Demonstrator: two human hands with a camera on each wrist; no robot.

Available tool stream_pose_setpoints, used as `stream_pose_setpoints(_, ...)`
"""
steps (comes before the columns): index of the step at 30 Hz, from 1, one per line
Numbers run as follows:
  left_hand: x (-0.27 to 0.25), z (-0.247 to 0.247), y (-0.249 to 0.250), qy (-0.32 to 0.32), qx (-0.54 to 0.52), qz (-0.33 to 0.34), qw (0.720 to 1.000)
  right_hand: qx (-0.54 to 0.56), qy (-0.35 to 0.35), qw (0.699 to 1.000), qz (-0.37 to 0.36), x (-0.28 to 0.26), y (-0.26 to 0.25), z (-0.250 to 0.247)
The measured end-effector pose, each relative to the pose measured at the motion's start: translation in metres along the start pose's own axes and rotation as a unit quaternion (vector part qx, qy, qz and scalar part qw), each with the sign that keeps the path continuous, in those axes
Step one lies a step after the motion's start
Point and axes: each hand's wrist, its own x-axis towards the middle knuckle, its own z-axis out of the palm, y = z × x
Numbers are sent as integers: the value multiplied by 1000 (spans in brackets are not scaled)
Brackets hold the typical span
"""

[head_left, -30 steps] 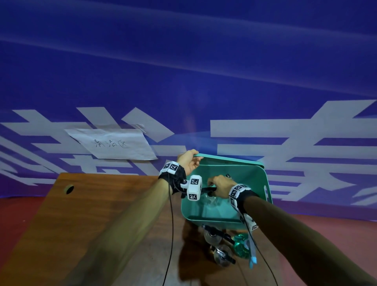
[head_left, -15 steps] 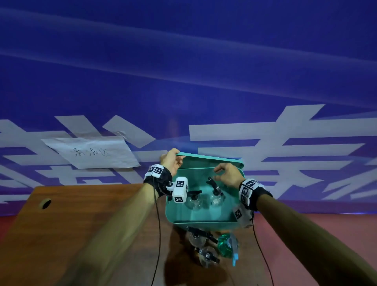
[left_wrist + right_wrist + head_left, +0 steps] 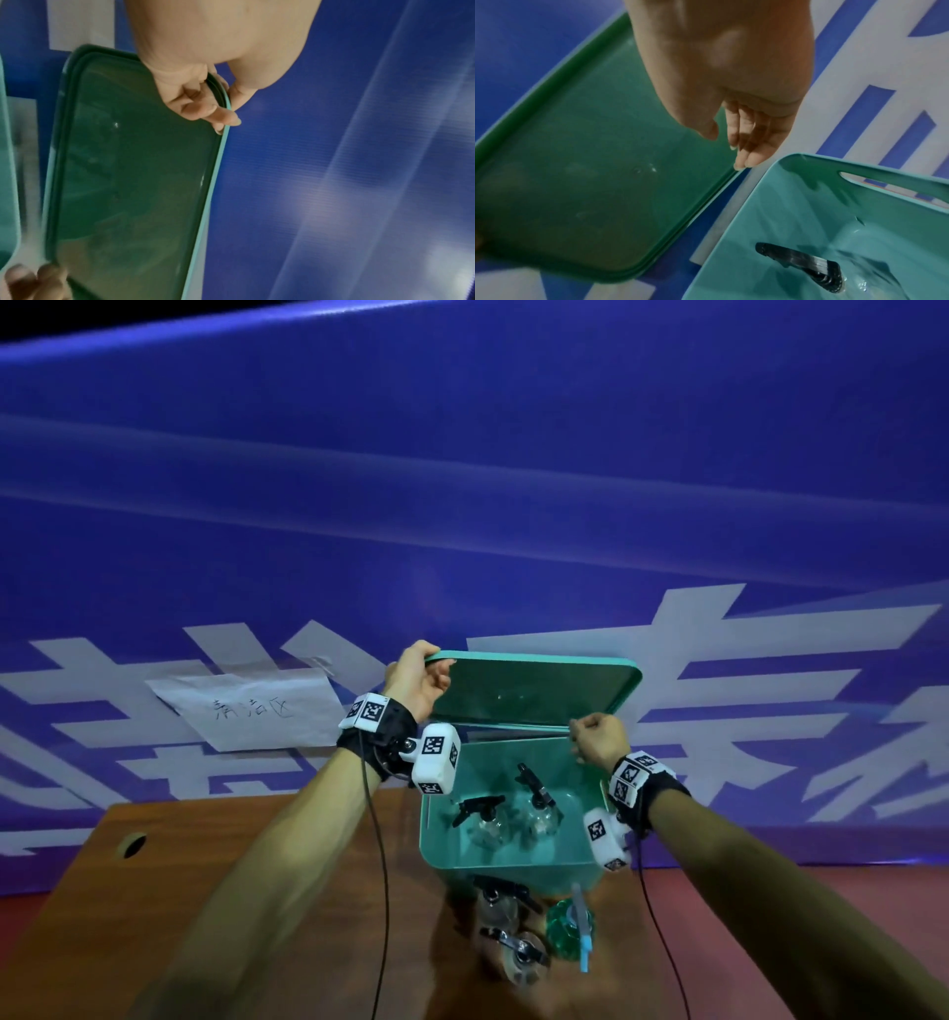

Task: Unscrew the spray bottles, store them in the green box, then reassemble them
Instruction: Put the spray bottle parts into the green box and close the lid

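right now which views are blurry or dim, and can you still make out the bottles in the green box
Head view: dim, forearms smeared, yet two clear bottles show inside the green box. Left wrist view: lid dark with soft edges, left hand fairly sharp. Right wrist view: hazy; only one black sprayer head is distinct.

Both forearms are bare, without sleeves. Each wrist carries a black strap (image 3: 377,737) fitted with white blocks printed with black-and-white square fiducial markers. A white marker-faced cube (image 3: 436,759) projects from the left strap; a similar cube (image 3: 606,837) hangs from the right strap (image 3: 648,788). A thin black cable (image 3: 377,855) runs down from each strap.
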Motion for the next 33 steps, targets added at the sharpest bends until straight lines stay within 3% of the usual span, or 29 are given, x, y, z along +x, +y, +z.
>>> stream_pose_setpoints(3,-20,-6,13,-29,8,9,1000,130,6,990,54,-13,-6,-21)
stream_pose_setpoints(9,-58,-36,11,-96,73,-1,993,346,-73,934,48,-35,-8,-56)
stream_pose_setpoints(16,-58,-101,-19,-106,100,13,989,431,-130,883,131,-57,-6,-57)
stream_pose_setpoints(20,-53,-131,-39,-148,135,30,979,340,-169,921,89,-72,6,-55)
stream_pose_setpoints(23,-41,-153,-62,-131,216,-2,968,240,-93,966,29,-66,27,-47)
stream_pose_setpoints(25,-31,-167,-80,-162,321,-21,933,64,-18,997,-25,-62,44,-41)
stream_pose_setpoints(27,-26,-176,-98,-208,437,-30,874,-116,24,991,-58,-60,57,-35)
stream_pose_setpoints(29,-22,-179,-114,-215,514,-18,830,-212,37,975,-59,-60,66,-27)
stream_pose_setpoints(33,-16,-179,-140,-174,562,-4,808,-230,60,966,-103,-58,82,-16)
